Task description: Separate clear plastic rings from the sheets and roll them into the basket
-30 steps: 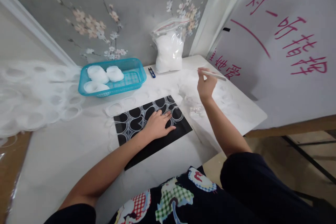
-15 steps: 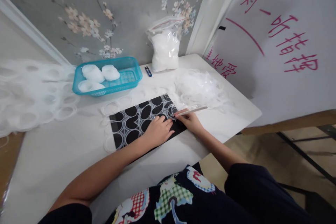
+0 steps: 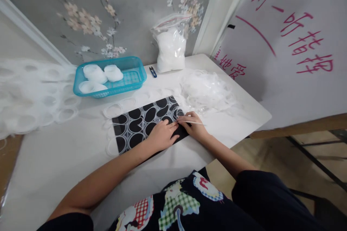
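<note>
A black mat [image 3: 141, 122] lies on the white table, covered by a thin white sheet cut into oval rings. My left hand [image 3: 162, 134] presses flat on the mat's right part, fingers spread. My right hand [image 3: 193, 126] rests at the mat's right edge, touching the left fingertips, and grips a thin white stick-like tool [image 3: 195, 122] whose tip lies at the sheet. A loose heap of white cut-out scraps [image 3: 207, 90] sits just behind my right hand.
A turquoise basket [image 3: 137, 78] with white round pieces stands at the back left. A zip bag of white material [image 3: 170, 47] leans on the wall, small blue snips [image 3: 153, 72] beside it. Ringed white sheet [image 3: 29, 94] drapes at left. A lettered white board [image 3: 284, 43] stands right.
My right hand came down from above the scrap heap to the mat's right edge with the tool, then lowered the tool flatter against the sheet. My left hand stayed pressed on the mat.
</note>
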`<state>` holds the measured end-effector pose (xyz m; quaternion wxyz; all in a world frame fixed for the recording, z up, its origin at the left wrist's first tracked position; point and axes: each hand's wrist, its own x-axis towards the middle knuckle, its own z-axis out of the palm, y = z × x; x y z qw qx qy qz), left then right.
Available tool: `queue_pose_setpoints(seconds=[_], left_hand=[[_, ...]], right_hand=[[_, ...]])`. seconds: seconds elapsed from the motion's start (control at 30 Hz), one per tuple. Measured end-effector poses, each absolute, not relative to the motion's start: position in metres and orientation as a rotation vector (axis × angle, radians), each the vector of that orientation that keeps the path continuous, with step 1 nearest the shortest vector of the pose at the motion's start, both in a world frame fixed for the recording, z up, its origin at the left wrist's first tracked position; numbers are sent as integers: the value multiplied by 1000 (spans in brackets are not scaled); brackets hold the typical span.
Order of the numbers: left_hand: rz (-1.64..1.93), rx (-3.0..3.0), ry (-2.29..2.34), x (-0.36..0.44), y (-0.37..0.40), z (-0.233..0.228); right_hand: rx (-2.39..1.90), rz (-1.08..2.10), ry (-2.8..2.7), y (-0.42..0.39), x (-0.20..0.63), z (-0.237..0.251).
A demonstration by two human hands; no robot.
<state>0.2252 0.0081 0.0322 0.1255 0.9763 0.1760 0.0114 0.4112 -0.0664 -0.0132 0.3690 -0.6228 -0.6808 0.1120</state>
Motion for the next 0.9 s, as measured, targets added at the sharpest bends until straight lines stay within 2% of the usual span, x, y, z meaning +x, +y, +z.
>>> queue_pose_setpoints(seconds=[0.13,0.33,0.57,0.67,0.8,0.9], left_hand=[[6,2718,544,224,10,35],[-45,2633,588,223,12,40],[-61,2558,614,222,16,41],[-19,2513,619,223,16,40],[55,2365,601,224,21,49],[221,2238,608,225,26,64]], right_hand=[[-1632,81,-1970,-58,422,-8],[-1796,-186,-1299,-16,468,32],[-1517,15,-801,-16,484,53],[-1437,118,-762,-17,499,66],[-1406,447,-760,-26,495,82],[-1255,807,-670,-41,474,87]])
